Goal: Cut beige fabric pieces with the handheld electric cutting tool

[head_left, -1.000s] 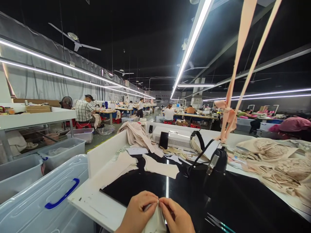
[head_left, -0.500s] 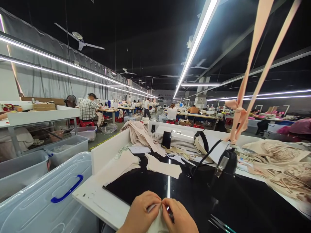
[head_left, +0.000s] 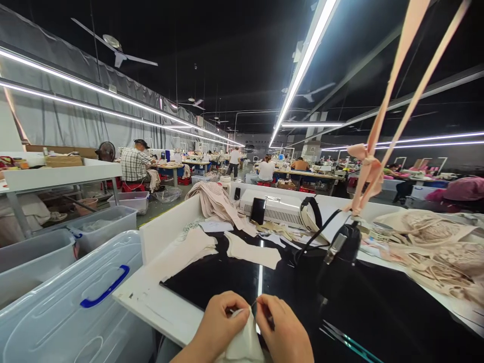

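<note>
Near the bottom edge, my left hand (head_left: 223,322) pinches the top of a pale cream cloth (head_left: 245,339) that hangs down below the fingers. My right hand (head_left: 282,325) is just to its right, thumb and fingertips pressed together. Something thin shows between the two sets of fingertips, too small to make out. Beyond my hands, a cream cut fabric piece (head_left: 253,250) lies on the black tabletop (head_left: 223,277). A stack of similar pieces (head_left: 192,250) is at its left. Tweezers (head_left: 348,342) lie to the right of my right hand.
A black device (head_left: 342,247) with peach straps (head_left: 368,176) stands at the right, beside beige garments (head_left: 446,252). A white ridged box (head_left: 280,204) and phone (head_left: 257,210) are at the back. Left is a lidded plastic bin (head_left: 86,302). People sit farther off.
My hands have moved slightly apart at the fingertips, and more of the pale cloth shows between them. The view has shifted a little.
</note>
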Motion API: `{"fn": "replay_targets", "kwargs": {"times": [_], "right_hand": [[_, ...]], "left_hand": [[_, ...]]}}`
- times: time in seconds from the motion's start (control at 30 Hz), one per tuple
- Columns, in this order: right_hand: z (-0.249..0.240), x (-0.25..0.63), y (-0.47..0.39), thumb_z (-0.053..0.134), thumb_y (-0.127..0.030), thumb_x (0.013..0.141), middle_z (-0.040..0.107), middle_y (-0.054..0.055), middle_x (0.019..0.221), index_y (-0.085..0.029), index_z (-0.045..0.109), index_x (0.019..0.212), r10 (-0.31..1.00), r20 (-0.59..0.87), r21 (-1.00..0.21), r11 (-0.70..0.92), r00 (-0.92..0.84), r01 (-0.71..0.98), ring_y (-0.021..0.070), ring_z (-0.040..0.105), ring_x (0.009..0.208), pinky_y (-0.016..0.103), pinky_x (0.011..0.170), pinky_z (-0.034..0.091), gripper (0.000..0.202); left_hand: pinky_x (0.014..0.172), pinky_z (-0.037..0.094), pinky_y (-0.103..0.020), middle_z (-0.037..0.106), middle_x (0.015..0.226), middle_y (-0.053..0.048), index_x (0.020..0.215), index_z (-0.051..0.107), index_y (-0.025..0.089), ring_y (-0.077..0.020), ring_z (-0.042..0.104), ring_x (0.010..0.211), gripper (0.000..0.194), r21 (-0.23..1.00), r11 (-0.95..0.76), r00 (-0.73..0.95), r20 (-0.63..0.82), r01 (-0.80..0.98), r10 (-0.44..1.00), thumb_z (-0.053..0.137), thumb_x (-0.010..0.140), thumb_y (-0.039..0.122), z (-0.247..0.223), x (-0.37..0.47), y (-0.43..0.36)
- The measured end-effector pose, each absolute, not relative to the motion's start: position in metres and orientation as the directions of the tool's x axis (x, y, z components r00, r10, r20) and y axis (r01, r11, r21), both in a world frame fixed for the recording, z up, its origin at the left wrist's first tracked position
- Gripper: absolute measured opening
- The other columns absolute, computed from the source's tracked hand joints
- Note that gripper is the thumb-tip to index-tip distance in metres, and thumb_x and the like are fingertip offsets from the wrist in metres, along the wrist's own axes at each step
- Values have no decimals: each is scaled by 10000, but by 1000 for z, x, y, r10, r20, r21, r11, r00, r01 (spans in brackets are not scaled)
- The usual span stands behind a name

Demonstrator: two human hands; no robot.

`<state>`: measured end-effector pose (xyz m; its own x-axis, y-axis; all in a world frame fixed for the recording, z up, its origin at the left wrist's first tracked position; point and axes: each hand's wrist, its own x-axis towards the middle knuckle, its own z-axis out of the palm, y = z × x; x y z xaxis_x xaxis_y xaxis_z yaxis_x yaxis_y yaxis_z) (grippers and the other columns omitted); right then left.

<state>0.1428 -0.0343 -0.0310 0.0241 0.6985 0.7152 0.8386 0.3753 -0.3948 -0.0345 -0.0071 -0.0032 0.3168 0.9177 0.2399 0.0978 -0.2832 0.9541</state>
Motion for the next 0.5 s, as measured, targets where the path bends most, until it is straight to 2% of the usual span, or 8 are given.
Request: {"fn": "replay_targets", "kwargs": {"times": [0.13,0.37,0.43,0.5], "right_hand": [[-16,148,-41,577,-343,954,733,-30,760,-282,709,881,791,602,-546,309,108,778,143,683,580,213,570,542,162],[-6,156,-46,568,-449,924,749,4,749,-257,743,848,863,464,-719,233,202,655,175,712,635,224,618,573,270],[-3,154,-49,591,-496,897,739,14,736,-245,749,855,896,391,-797,214,212,565,184,697,628,240,610,574,299],[1,149,-54,631,-556,852,723,24,727,-232,749,855,928,287,-904,180,238,389,193,679,638,251,593,567,344]], "left_hand": [[695,445,-275,742,838,-65,823,789,140,-208,641,770,250,991,-133,344,122,9,931,713,769,372,-5,-37,-5],[702,434,-280,732,834,-66,869,801,130,-203,621,758,386,998,-61,361,67,-28,930,780,751,497,-8,-41,-4],[715,439,-284,732,848,-67,884,804,135,-206,620,771,421,998,-48,369,60,-43,927,795,749,534,-7,-43,-4],[720,443,-289,728,848,-65,893,805,140,-208,616,773,456,998,-35,372,54,-56,927,808,739,569,-6,-45,-3]]}}
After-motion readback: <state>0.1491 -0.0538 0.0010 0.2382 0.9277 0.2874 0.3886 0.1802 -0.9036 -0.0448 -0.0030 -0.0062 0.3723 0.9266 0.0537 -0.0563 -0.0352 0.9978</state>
